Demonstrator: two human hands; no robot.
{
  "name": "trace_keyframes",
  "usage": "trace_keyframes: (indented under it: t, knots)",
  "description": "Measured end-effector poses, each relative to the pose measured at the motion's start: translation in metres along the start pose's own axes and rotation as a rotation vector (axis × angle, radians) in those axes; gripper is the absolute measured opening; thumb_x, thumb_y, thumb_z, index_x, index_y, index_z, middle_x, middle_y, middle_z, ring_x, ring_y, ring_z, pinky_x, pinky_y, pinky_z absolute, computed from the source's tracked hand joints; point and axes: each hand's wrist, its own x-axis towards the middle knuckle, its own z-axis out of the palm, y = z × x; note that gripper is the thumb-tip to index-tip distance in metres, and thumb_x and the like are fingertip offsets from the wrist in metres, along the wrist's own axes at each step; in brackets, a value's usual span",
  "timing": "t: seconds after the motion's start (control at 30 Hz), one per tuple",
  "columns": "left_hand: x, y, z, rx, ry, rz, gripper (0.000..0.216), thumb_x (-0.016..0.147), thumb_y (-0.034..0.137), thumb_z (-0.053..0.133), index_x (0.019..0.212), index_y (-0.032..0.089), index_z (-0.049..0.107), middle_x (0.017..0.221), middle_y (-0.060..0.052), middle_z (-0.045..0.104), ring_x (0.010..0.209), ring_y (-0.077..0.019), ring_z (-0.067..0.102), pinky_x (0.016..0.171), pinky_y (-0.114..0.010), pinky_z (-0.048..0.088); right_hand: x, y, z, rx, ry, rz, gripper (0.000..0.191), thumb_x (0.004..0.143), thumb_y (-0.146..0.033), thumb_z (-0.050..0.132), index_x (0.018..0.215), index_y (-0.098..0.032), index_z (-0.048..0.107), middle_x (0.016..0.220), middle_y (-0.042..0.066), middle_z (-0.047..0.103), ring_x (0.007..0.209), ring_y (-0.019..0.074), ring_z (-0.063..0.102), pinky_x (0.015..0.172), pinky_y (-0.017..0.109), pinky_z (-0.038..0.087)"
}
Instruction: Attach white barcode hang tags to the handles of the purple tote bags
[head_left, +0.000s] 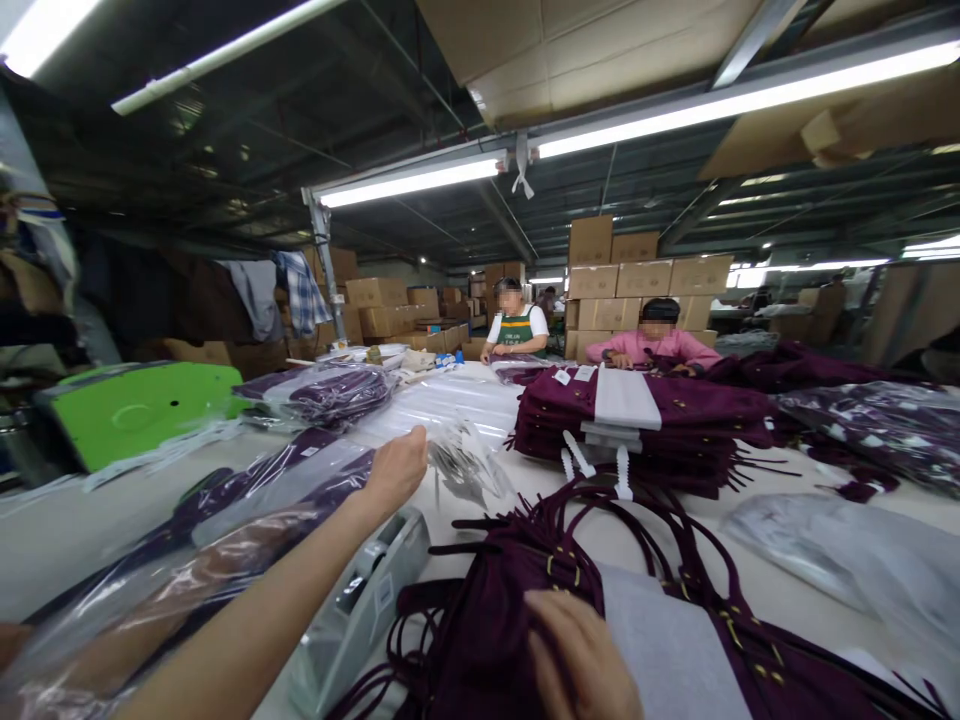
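My left hand (397, 470) is closed, its fingers curled beside a small clear plastic bag (466, 465) of greyish contents. What it pinches, if anything, is hidden. My right hand (585, 650) rests on a dark purple fringed handbag (491, 625), fingers apart and slightly bent. White paper (667, 640) wraps the handbag's middle, and its straps lie towards the back. Between my arms stands a pale tape dispenser (367, 590). Left of my forearm, a purple handbag in clear plastic (292, 490) lies on the table; part of an arm shows through the plastic.
A stack of purple handbags (555, 410) sits ahead. Plastic sheets (442, 405) and wrapped handbags (322, 390) lie further left, near a green machine (142, 410). Two people work across the table (517, 330) (660, 345). Clear plastic (840, 550) lies at right; cartons (630, 280) are stacked behind.
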Motion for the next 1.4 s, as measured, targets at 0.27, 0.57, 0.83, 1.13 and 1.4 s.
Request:
trace_keyframes:
  t: [0.27, 0.57, 0.83, 1.13, 1.4]
  knots:
    - [-0.042, 0.012, -0.046, -0.016, 0.014, 0.089, 0.025, 0.089, 0.028, 0.026, 0.091, 0.017, 0.049, 0.08, -0.008, 0.065, 0.08, -0.0223, 0.062, 0.062, -0.027, 0.037, 0.067, 0.004, -0.011, -0.082, 0.029, 0.159, 0.019, 0.086, -0.033, 0.043, 0.09, -0.018, 0.054, 0.083, 0.006, 0.059, 0.075, 0.0193, 0.054, 0.067, 0.032, 0.044]
    - [-0.073, 0.013, -0.052, -0.067, 0.032, 0.175, 0.03, 0.089, 0.027, 0.029, 0.111, 0.018, 0.049, 0.089, -0.008, 0.065, 0.084, -0.0217, 0.061, 0.067, -0.028, 0.04, 0.061, -0.005, -0.046, -0.182, 0.118, 0.023, 0.018, 0.085, -0.021, 0.039, 0.07, -0.018, 0.049, 0.062, 0.001, 0.051, 0.059, 0.0146, 0.048, 0.056, 0.026, 0.034]
    - [-0.09, 0.028, -0.052, -0.09, -0.069, 0.362, 0.048, 0.08, 0.013, 0.032, 0.119, 0.035, 0.05, 0.086, -0.005, 0.064, 0.077, -0.0185, 0.059, 0.063, -0.025, 0.039, 0.064, -0.031, -0.11, -0.123, 0.089, -0.108, 0.008, 0.085, -0.014, 0.042, 0.082, -0.019, 0.048, 0.07, 0.001, 0.053, 0.065, 0.0128, 0.05, 0.061, 0.025, 0.04]
    - [-0.102, 0.046, -0.062, -0.946, -0.377, 0.088, 0.039, 0.073, 0.018, 0.042, 0.107, 0.018, 0.062, 0.039, 0.007, 0.035, 0.038, -0.0058, 0.027, 0.041, -0.018, 0.021, 0.036, -0.037, -0.135, -0.131, -0.092, -0.218, 0.01, 0.082, -0.01, 0.042, 0.079, -0.019, 0.047, 0.065, 0.0, 0.053, 0.059, 0.0118, 0.051, 0.056, 0.024, 0.041]
    - [-0.114, 0.06, -0.068, -1.3, -0.414, -0.047, 0.039, 0.066, 0.011, 0.042, 0.099, 0.011, 0.063, 0.038, 0.008, 0.037, 0.033, -0.0037, 0.026, 0.035, -0.016, 0.022, 0.036, -0.057, -0.148, -0.169, 0.003, -0.372, 0.016, 0.079, -0.005, 0.042, 0.086, -0.019, 0.047, 0.063, 0.001, 0.056, 0.055, 0.0114, 0.054, 0.052, 0.023, 0.044]
